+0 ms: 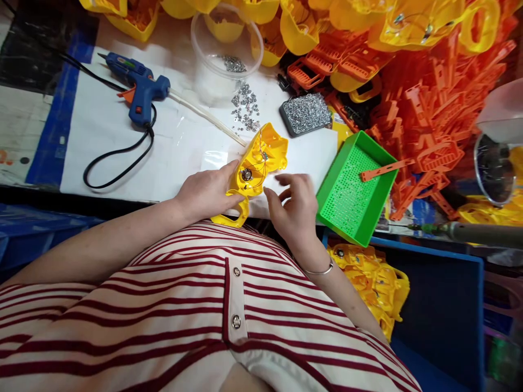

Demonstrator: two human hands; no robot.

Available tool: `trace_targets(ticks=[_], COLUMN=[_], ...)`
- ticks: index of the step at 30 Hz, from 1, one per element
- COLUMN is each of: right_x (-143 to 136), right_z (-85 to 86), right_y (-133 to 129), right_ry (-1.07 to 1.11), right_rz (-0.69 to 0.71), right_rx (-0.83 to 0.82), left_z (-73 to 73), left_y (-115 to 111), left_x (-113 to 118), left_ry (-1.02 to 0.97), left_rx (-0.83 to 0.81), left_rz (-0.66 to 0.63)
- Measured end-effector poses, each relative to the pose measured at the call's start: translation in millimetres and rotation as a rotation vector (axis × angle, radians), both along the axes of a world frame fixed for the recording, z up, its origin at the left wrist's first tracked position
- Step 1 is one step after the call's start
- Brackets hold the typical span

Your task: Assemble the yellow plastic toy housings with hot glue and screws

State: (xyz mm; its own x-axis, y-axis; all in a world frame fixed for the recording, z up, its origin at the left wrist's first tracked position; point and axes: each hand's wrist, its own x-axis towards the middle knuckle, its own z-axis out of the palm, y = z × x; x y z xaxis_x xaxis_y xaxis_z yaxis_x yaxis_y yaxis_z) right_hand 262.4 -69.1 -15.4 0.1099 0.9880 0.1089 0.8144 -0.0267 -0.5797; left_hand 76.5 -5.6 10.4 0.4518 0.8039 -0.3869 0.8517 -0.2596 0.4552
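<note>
My left hand (206, 191) grips a yellow plastic shell half (274, 146) by its left side, near the front edge of the table. Thin wires, a small circuit piece and a round metal part show inside it, and a yellow loop handle (232, 219) hangs at its lower end. Just to the right of the shell is my right hand (295, 209), fingers bent, with thumb and forefinger apart. I see nothing between them. Beyond the shell lie loose small metal parts (246, 109) and a dark tray of screws (306, 113).
A blue glue gun (141, 90) with a looped cord lies at left. A clear tub (204, 81) stands at the back. Orange parts (433, 125) pile up at right beside a green basket (368, 231). More yellow shells (371, 288) sit in a blue bin (445, 305) below.
</note>
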Motion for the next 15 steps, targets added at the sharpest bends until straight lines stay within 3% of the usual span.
trace_targets(ticks=[4,7,11,15], right_x=[-1,-8,-16,-18], right_z=[-21.8,-28.6,-23.8,-19.2], right_y=[1,7,14,17], right_ry=[0.309,0.444,0.449,0.309], right_rz=[0.016,-0.029,-0.007,0.088], right_rx=[-0.238,-0.220,-0.209,-0.156], left_z=[-0.9,1.7,5.0,2.7], left_y=[0,0,0,1], left_x=[0,1,2,0], left_ry=[-0.001,0.007,0.008,-0.010], left_rx=[-0.010,-0.019,-0.034,-0.052], left_rz=[-0.004,-0.009,-0.010,-0.003])
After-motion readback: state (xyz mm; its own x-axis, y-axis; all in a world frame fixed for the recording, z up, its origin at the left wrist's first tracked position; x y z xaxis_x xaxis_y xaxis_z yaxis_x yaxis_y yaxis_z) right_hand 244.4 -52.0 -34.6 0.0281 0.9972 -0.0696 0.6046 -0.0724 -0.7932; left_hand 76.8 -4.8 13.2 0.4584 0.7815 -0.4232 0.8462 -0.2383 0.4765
